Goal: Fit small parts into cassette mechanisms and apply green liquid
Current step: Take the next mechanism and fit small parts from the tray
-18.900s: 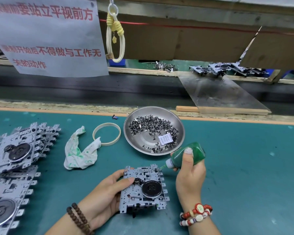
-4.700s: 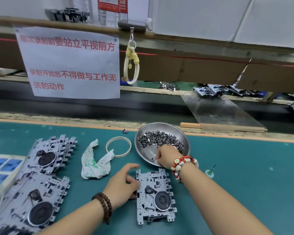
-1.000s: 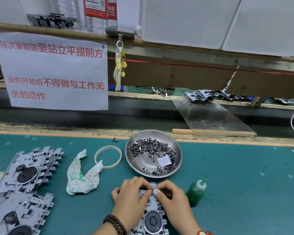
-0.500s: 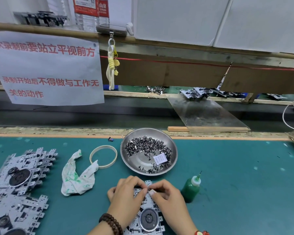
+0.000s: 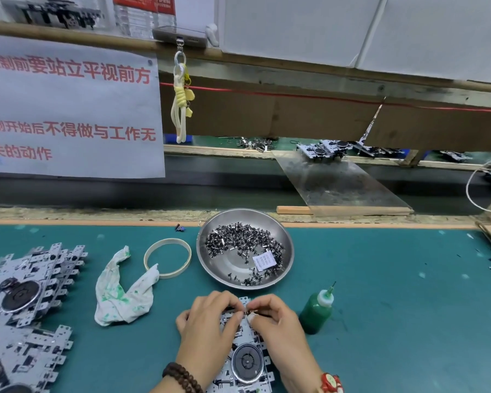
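Your left hand (image 5: 210, 321) & right hand (image 5: 275, 321) stay on the mechanism (image 5: 245, 361) at surface front; fingers now pinch a small part (image 5: 251, 311) at its top edge. Fitting underway; green bottle (image 5: 318, 310) stands idle just right.

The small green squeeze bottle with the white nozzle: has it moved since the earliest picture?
Yes. The green squeeze bottle was held in the right hand then; now it stands upright on the teal mat, right of the steel bowl.
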The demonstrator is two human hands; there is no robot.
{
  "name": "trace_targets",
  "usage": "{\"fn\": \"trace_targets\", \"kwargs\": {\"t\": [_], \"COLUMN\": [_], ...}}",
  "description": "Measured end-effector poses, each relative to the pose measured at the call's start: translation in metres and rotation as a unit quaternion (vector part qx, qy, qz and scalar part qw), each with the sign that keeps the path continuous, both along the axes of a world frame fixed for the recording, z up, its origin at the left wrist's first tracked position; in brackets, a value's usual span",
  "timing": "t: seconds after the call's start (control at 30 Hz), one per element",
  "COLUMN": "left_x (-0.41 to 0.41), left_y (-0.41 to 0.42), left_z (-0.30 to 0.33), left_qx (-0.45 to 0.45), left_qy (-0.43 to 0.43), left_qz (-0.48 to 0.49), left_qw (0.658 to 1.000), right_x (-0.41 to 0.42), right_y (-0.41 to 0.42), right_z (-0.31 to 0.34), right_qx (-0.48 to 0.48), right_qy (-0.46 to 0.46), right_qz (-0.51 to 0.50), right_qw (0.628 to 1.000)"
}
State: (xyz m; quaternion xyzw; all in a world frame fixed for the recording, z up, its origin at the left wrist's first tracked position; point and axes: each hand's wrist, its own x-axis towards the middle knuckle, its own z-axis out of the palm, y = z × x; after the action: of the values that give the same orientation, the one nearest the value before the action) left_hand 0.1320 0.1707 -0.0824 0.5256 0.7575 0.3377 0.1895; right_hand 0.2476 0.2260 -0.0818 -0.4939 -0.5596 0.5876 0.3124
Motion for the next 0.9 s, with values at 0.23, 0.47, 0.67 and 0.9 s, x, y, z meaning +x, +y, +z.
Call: {"fn": "trace_targets", "kwargs": {"t": [0.23,0.47,0.67,0.9], "left_x": [-0.003,-0.007,-0.008,-0.007], "left_y": [-0.003,-0.007,-0.008,-0.010], "left_z": [-0.005,-0.012,-0.009,-0.012], "left_qx": [0.059,0.089,0.088,0.117], "left_qy": [-0.007,0.019,0.039,0.014], "left_qz": [-0.070,-0.091,-0.101,-0.084], "left_qw": [0.996,0.992,0.990,0.989], "right_x": [-0.004,-0.007,-0.003,0.020], "right_y": [-0.002,-0.003,-0.009,-0.035], "right_z": [0.004,0.002,0.002,0.001], "right_qx": [-0.007,0.002,0.020,0.187], "right_qy": [-0.007,-0.021,0.006,0.033], "right_qz": [-0.002,-0.012,-0.001,-0.152], "right_qw": [1.000,1.000,1.000,0.970]}}
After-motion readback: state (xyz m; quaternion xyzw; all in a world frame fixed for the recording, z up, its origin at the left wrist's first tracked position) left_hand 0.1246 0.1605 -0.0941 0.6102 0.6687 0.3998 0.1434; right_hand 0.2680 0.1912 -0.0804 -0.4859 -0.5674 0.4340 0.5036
